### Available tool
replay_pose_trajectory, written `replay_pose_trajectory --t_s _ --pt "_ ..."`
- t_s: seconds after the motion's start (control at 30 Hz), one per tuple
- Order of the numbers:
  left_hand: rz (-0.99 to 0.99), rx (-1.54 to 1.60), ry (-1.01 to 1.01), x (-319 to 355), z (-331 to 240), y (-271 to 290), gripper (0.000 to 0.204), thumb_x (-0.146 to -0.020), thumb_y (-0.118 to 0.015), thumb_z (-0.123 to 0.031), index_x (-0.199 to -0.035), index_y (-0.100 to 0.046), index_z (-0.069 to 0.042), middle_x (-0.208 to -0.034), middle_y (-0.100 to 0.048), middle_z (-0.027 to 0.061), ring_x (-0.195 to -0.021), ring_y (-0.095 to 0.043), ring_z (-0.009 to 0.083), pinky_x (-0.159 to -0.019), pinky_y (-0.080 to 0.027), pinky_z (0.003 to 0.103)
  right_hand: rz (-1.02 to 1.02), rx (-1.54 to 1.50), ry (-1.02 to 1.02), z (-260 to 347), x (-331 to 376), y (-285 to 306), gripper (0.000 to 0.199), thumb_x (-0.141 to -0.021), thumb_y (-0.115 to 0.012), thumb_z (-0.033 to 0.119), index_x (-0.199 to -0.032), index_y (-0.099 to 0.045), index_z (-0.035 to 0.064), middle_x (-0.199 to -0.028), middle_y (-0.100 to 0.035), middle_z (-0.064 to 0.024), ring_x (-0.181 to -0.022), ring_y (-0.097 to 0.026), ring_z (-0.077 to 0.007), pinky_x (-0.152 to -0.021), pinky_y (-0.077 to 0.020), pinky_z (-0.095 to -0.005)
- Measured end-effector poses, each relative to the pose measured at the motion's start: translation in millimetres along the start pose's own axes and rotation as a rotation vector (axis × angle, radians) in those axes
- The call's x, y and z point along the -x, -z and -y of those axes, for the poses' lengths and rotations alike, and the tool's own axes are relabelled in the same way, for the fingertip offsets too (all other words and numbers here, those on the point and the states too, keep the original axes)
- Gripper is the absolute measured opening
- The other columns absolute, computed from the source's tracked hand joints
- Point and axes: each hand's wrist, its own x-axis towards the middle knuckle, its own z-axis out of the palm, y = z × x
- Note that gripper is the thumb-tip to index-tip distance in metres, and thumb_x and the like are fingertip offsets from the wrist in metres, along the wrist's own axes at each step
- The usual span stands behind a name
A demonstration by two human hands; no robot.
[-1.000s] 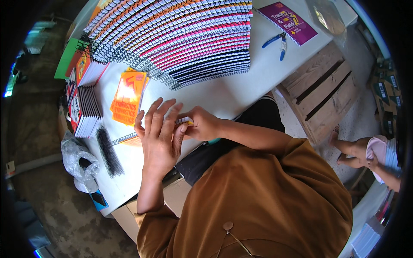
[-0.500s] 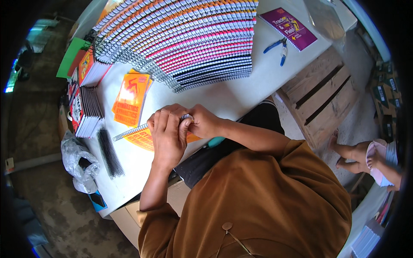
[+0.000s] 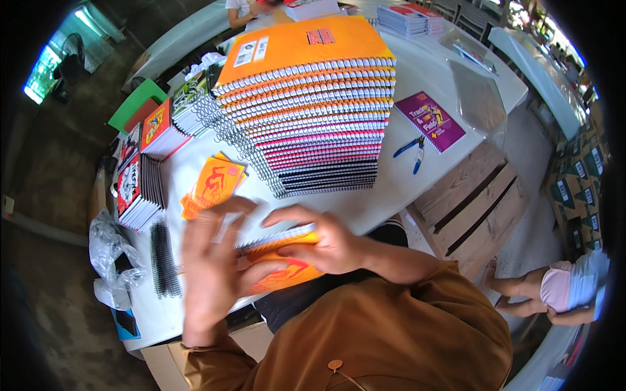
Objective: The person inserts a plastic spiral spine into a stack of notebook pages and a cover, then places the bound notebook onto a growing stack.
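Observation:
My right hand (image 3: 323, 242) grips the spiral edge of an orange notebook (image 3: 287, 270) lying at the near edge of the white table (image 3: 391, 189). My left hand (image 3: 212, 267) is blurred, fingers spread, over the notebook's left part and touching it. Just behind stands a tall stack of spiral-bound notebooks (image 3: 313, 117) with orange, pink and black covers. A small pile of loose orange covers (image 3: 212, 186) lies left of that stack.
Black spiral coils (image 3: 163, 260) and stacked red-and-black booklets (image 3: 137, 189) lie at the left. Blue-handled pliers (image 3: 412, 151) and a purple booklet (image 3: 430, 120) lie at the right. A wooden pallet (image 3: 473, 205) sits right of the table. Another person's arm (image 3: 554, 296) is at lower right.
The view has tilted up, so the tall stack shows fully. My left hand has opened and moved down-left over the notebook; my right hand stays on its spiral edge.

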Motion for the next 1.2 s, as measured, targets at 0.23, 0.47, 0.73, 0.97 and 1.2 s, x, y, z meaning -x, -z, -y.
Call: replay_pose_trajectory --t_s 0.23,0.47,0.73,0.97,1.2 --pt "-1.010 0.054 -0.278 -66.2 13.8 76.7 0.028 -0.076 -0.066 0.000 -0.101 -0.057 0.006 -0.096 -0.062 0.0107 -0.087 -0.059 0.0160 -0.078 -0.047 0.029 -0.458 0.441 0.886 103.1 -77.7 94.3 0.024 -0.080 -0.062 0.008 -0.100 -0.051 -0.0008 -0.091 -0.062 -0.0145 -0.084 -0.062 -0.0226 -0.077 -0.0508 -0.0383" --pt "-0.904 1.111 -0.039 -141.6 -12.6 14.7 0.022 -0.087 -0.060 -0.018 -0.098 -0.056 0.000 -0.083 -0.061 0.0051 -0.076 -0.059 0.0093 -0.063 -0.048 0.022 -0.542 -0.209 0.603 78.4 -133.8 98.3 0.041 -0.085 -0.057 0.014 -0.120 -0.043 -0.0029 -0.117 -0.053 -0.0178 -0.111 -0.050 -0.0216 -0.096 -0.0379 -0.0337" --pt "-0.245 0.020 -0.382 -157.6 34.7 -36.5 0.024 -0.086 -0.057 -0.019 -0.104 -0.063 -0.004 -0.106 -0.064 0.0118 -0.089 -0.061 0.0189 -0.080 -0.046 0.029 -0.846 0.195 0.249 25.1 -97.3 109.7 0.064 -0.086 -0.039 0.012 -0.137 -0.008 -0.0096 -0.143 -0.014 -0.0283 -0.133 -0.020 -0.0308 -0.108 -0.0141 -0.0330" --pt "-0.514 0.436 0.523 -139.2 77.9 -35.0 0.043 -0.081 -0.064 -0.035 -0.097 -0.064 0.005 -0.087 -0.066 0.0169 -0.076 -0.064 0.0215 -0.071 -0.048 0.030 -0.837 0.308 0.260 19.0 -97.3 104.9 0.041 -0.092 -0.046 0.023 -0.121 -0.048 -0.0066 -0.117 -0.055 -0.0215 -0.110 -0.053 -0.0245 -0.092 -0.0398 -0.0308" --pt "-0.718 0.411 0.587 -141.5 84.7 -42.2 0.043 -0.068 -0.077 -0.034 -0.087 -0.062 0.001 -0.061 -0.059 0.0056 -0.056 -0.056 0.0106 -0.052 -0.043 0.024 -1.071 0.504 0.352 22.9 -102.4 97.2 0.024 -0.087 -0.057 0.017 -0.098 -0.064 -0.0032 -0.090 -0.067 -0.0133 -0.080 -0.062 -0.0147 -0.074 -0.0482 -0.0270"
